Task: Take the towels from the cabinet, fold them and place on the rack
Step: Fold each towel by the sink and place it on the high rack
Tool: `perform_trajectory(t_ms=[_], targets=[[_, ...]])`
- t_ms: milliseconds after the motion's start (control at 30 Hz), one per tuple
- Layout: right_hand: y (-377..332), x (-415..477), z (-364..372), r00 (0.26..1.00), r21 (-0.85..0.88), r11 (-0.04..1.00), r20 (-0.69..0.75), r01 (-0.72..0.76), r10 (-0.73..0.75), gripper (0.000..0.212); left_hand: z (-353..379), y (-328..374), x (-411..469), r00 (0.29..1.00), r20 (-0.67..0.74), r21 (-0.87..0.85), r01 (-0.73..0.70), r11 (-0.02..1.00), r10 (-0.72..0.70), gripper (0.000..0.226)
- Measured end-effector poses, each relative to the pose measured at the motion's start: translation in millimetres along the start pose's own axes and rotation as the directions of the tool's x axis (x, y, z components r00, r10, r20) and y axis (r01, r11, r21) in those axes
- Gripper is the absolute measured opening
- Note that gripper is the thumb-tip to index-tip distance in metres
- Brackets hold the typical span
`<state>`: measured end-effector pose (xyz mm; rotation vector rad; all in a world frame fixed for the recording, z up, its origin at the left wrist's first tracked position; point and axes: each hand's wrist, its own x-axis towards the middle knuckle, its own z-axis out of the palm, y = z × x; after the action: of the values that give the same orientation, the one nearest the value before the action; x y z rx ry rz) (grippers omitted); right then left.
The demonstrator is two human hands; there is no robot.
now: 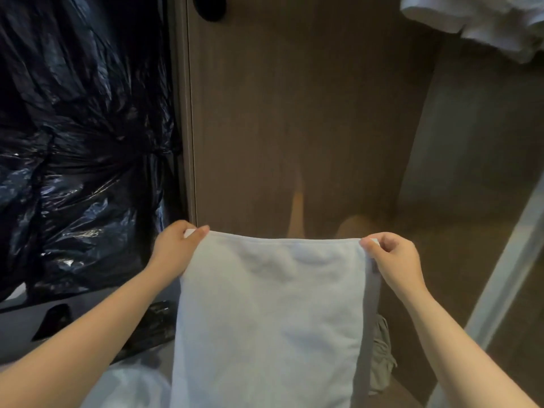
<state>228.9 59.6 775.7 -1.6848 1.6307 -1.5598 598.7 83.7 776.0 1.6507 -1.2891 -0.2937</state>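
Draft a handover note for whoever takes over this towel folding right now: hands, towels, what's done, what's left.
Left hand pinches one top corner of the towel; right hand pinches the other.
The towel hangs spread before the cabinet panel. More white cloth sits upper right.
Done: one towel is out. Left: fold it, put it on the rack, which is not in view, then the rest.

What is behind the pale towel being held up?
Above the towel, a brown cabinet panel shows; a crumpled greyish cloth peeks past its right edge. Whatever lies directly behind it is covered.
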Motion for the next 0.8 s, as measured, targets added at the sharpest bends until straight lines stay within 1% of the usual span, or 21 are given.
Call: perform_trajectory(t_ms=[100, 233, 400, 467, 567, 700, 800], targets=[[-6.2, -4.4, 2.0, 0.996, 0.004, 0.998, -0.067, 0.061, -0.061, 0.014, 2.6, 3.3, -3.6, 0.999, -0.043, -0.024, -0.020, 1.000, 0.019, 0.031], [-24.2, -12.6, 8.0, 0.979, 0.075, 0.981, -0.120, 0.177, -0.168, 0.007, 7.2, 22.1, -19.0, 0.996, -0.086, -0.131, -0.017, 0.991, 0.006, 0.028], [-51.1, -30.3, 19.1, 0.975, 0.221, 0.956, -0.148, 0.194, -0.163, 0.008, 16.2, 53.1, -47.4, 0.995, -0.081, -0.275, 0.028, 0.961, -0.052, 0.030], [-62.9, -39.2, 23.4, 0.977, 0.270, 0.943, -0.146, 0.192, -0.157, 0.009, 18.8, 65.5, -57.5, 0.998, -0.058, -0.320, 0.018, 0.947, -0.039, 0.030], [-80.2, -53.5, 30.0, 0.978, 0.346, 0.916, -0.125, 0.201, -0.168, 0.010, 24.4, 85.7, -71.2, 0.999, -0.043, -0.371, -0.037, 0.928, 0.023, 0.029], [-98.7, -71.1, 42.8, 0.979, 0.399, 0.896, -0.019, 0.194, -0.204, 0.012, 34.3, 109.1, -84.6, 0.990, -0.082, -0.348, -0.137, 0.928, 0.115, 0.028], [-103.2, -79.0, 45.5, 0.977, 0.407, 0.898, 0.053, 0.166, -0.205, 0.014, 37.1, 112.7, -93.6, 0.991, -0.067, -0.370, -0.136, 0.919, 0.119, 0.027]])
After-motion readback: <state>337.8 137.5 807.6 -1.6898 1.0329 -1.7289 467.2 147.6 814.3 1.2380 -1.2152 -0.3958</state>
